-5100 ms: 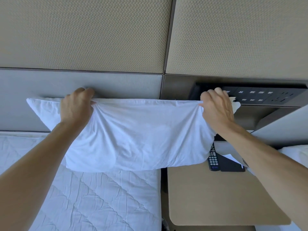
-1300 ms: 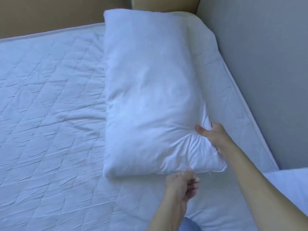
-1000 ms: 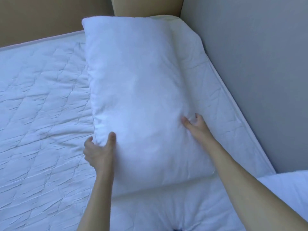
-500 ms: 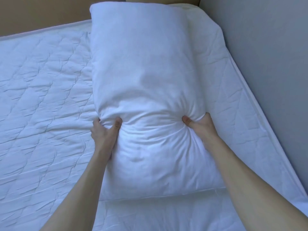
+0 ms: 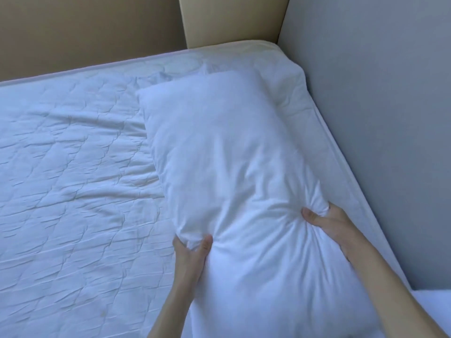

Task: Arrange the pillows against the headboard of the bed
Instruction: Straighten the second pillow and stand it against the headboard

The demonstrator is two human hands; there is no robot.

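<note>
Here, white pillow point(image 5: 234, 172) lengthwise on the quilted mattress point(image 5: 73, 179), near the grey headboard point(image 5: 378, 106) at right, apart from it. Left hand point(image 5: 192, 254) clamped on its left edge, right hand point(image 5: 329, 223) clamped on its right edge, fabric bunched under the fingers.

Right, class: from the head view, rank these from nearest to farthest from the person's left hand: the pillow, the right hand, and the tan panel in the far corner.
1. Pillow: gripped by the left hand, at its left edge.
2. Right hand: across the pillow, gripping its right edge.
3. Tan panel: beyond the mattress, far corner.
</note>
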